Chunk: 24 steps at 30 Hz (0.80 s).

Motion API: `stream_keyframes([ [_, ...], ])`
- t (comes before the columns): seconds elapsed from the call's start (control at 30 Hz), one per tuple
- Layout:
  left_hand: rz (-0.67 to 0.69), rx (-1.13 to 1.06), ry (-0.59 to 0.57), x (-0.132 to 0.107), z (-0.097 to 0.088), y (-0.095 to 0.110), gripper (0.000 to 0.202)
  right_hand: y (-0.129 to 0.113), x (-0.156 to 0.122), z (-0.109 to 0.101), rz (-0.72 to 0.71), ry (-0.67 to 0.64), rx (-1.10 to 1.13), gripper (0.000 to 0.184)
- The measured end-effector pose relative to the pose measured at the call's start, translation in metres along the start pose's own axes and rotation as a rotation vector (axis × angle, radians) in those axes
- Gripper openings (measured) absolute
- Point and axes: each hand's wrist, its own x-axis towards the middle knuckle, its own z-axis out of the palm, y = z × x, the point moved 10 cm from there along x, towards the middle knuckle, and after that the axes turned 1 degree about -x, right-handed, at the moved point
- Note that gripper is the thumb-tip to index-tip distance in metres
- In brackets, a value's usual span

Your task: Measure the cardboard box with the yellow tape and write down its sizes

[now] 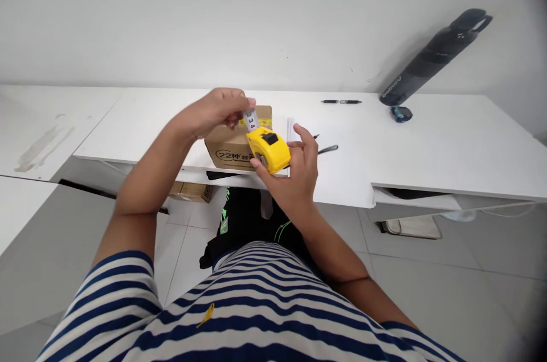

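Observation:
A yellow tape measure (273, 152) is held above the desk in my right hand (298, 171), with the fingers at its right side and the thumb below it. My left hand (222, 110) pinches the end of the white blade (251, 121), which is pulled a short way out and shows the figures 3 and 4. Behind and below both hands a brown cardboard box (228, 148) stands at the desk's front edge. It has yellow tape on top and printing on its front. The hands and the tape measure hide part of it.
White paper (342, 171) lies right of the box, with a dark slim-handled item (328, 149) on it. Farther back are a black pen (341, 101), a dark bottle (431, 60) leaning on the wall and a small dark roll-like object (400, 114). Another carton (192, 191) sits under the desk.

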Motion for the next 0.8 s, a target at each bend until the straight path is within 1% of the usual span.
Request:
stream_keyframes([
  [0.07,-0.007,0.072,0.04,0.019,-0.015,0.003,0.027,-0.007,-0.006,-0.005,-0.045,0.089,-0.133,0.041],
  [0.13,0.016,0.143,0.045,0.04,-0.024,0.001,0.027,-0.006,-0.01,-0.004,-0.033,0.122,-0.202,0.041],
  [0.2,0.063,0.208,0.032,0.063,-0.027,-0.004,0.028,0.002,-0.011,0.004,0.029,0.072,-0.189,0.042],
  [0.27,0.112,0.259,0.03,0.084,-0.028,-0.012,0.029,0.006,-0.013,0.018,0.096,-0.024,-0.157,0.045],
  [0.33,0.128,0.292,0.051,0.1,-0.029,-0.023,0.03,0.002,-0.017,0.029,0.127,-0.115,-0.163,0.051],
  [0.37,0.109,0.304,0.052,0.105,-0.028,-0.03,0.03,-0.002,-0.019,0.034,0.121,-0.15,-0.176,0.055],
  [0.47,-0.018,0.315,-0.006,0.111,-0.022,-0.052,0.031,-0.022,-0.021,0.044,0.055,-0.222,-0.194,0.066],
  [0.5,-0.048,0.31,-0.022,0.111,-0.02,-0.057,0.029,-0.028,-0.02,0.047,0.036,-0.236,-0.192,0.068],
  [0.57,-0.055,0.292,-0.022,0.108,-0.02,-0.057,0.023,-0.033,-0.015,0.053,0.026,-0.27,-0.174,0.07],
  [0.67,-0.026,0.284,-0.005,0.105,-0.022,-0.051,0.015,-0.029,-0.004,0.061,0.074,-0.324,-0.128,0.071],
  [0.8,0.003,0.305,-0.002,0.1,-0.021,-0.048,0.016,-0.025,0.004,0.065,0.113,-0.379,-0.082,0.069],
])
